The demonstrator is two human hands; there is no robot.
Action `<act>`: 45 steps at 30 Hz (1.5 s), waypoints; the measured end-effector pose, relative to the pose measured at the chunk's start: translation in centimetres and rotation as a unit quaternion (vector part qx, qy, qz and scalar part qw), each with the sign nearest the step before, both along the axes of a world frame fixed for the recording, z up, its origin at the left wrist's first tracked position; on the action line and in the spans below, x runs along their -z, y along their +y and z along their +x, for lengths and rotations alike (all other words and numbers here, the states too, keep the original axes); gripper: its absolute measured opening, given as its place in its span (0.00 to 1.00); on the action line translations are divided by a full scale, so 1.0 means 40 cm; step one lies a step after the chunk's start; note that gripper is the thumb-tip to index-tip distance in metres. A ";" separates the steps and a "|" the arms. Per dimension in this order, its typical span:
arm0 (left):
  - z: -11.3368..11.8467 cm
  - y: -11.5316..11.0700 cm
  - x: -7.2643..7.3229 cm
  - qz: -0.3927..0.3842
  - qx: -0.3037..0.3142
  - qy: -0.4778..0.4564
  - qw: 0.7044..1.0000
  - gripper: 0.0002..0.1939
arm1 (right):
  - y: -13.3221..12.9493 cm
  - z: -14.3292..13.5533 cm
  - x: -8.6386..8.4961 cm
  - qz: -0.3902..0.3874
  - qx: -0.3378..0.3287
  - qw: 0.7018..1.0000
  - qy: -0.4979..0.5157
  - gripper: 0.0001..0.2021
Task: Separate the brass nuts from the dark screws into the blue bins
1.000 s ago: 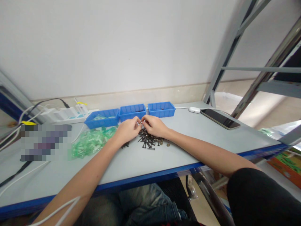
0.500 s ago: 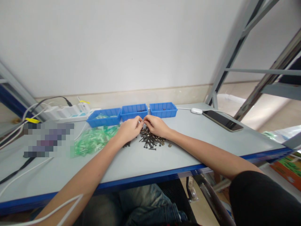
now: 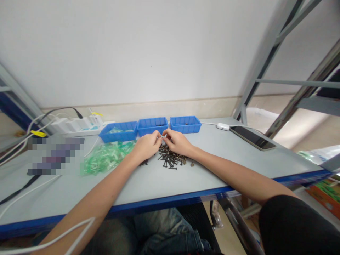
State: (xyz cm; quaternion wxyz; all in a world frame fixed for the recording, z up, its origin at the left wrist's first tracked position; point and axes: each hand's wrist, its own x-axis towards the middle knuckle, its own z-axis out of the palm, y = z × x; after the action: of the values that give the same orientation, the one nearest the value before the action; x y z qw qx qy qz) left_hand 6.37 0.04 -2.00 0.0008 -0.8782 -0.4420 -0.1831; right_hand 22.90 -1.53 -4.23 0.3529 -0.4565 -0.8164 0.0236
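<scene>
My left hand (image 3: pixel 148 144) and my right hand (image 3: pixel 177 142) meet at the fingertips over the back of a pile of dark screws (image 3: pixel 170 157). Both hands are closed in a pinch; whatever sits between the fingertips is too small to make out. Left of my left hand lies a heap of green and clear plastic pieces (image 3: pixel 106 157). Behind the hands stand three blue bins: the left bin (image 3: pixel 119 135) has clear pieces in it, while the middle bin (image 3: pixel 151 130) and right bin (image 3: pixel 186 128) show a few small dark items.
A phone (image 3: pixel 252 137) and a white earbud-like case (image 3: pixel 222 126) lie on the right of the table (image 3: pixel 212 180). At the back left is a power strip (image 3: pixel 82 131) with plugs and cables. Metal frame posts rise at both sides.
The fingertips of my right hand have lifted and shifted slightly, with a little more gap between thumb and index finger. The whole view has moved a little.
</scene>
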 end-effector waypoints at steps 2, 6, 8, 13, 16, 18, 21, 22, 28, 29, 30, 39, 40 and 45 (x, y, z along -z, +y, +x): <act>0.001 0.000 0.000 0.002 -0.001 0.004 1.000 0.13 | -0.001 0.000 0.000 0.005 -0.005 1.000 0.001 0.08; 0.002 0.002 0.002 0.005 -0.002 0.020 1.000 0.16 | -0.001 -0.001 0.000 0.012 -0.002 1.000 -0.001 0.06; 0.003 0.003 0.001 0.006 -0.003 0.029 1.000 0.18 | -0.001 -0.002 0.000 0.014 0.000 1.000 -0.006 0.05; 0.001 0.001 -0.003 0.002 0.000 0.022 1.000 0.19 | -0.003 -0.003 -0.001 0.022 -0.004 1.000 -0.008 0.05; 0.001 0.000 -0.004 -0.007 0.001 0.007 1.000 0.19 | -0.004 -0.004 -0.003 0.022 -0.005 1.000 -0.006 0.06; 0.001 -0.001 -0.004 -0.012 0.000 0.003 1.000 0.19 | -0.005 -0.004 -0.005 0.021 -0.008 1.000 -0.012 0.06; 0.002 -0.001 -0.004 -0.007 -0.001 0.006 1.000 0.19 | -0.008 -0.004 -0.009 0.020 -0.007 0.999 -0.024 0.07; 0.002 -0.001 -0.004 -0.005 -0.003 0.009 1.000 0.19 | -0.008 -0.003 -0.010 0.020 -0.004 0.999 -0.026 0.08; 0.003 -0.003 -0.006 -0.007 -0.009 -0.007 1.000 0.16 | -0.007 -0.005 -0.009 0.025 0.023 0.999 -0.033 0.11; 0.003 -0.003 -0.005 -0.008 -0.007 -0.014 1.000 0.15 | -0.006 -0.006 -0.009 0.025 0.026 0.999 -0.036 0.11; 0.003 -0.003 -0.005 -0.010 -0.004 -0.020 1.000 0.15 | -0.006 -0.006 -0.009 0.023 0.029 0.999 -0.039 0.11; 0.002 -0.002 -0.001 -0.020 0.032 -0.025 0.999 0.10 | -0.004 -0.006 -0.010 0.014 0.039 0.998 -0.044 0.12; 0.002 -0.001 -0.001 -0.017 0.030 -0.022 0.999 0.10 | -0.004 -0.006 -0.009 0.015 0.041 0.998 -0.045 0.12; 0.000 0.001 -0.001 -0.002 0.016 -0.014 1.000 0.12 | -0.004 -0.004 -0.006 0.018 0.045 0.999 -0.018 0.09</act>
State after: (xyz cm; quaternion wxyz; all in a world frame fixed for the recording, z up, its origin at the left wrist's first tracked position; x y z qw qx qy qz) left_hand 6.38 0.09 -1.95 -0.0096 -0.8827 -0.4277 -0.1943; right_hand 22.73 -1.68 -4.00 0.3472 -0.4869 -0.8013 -0.0153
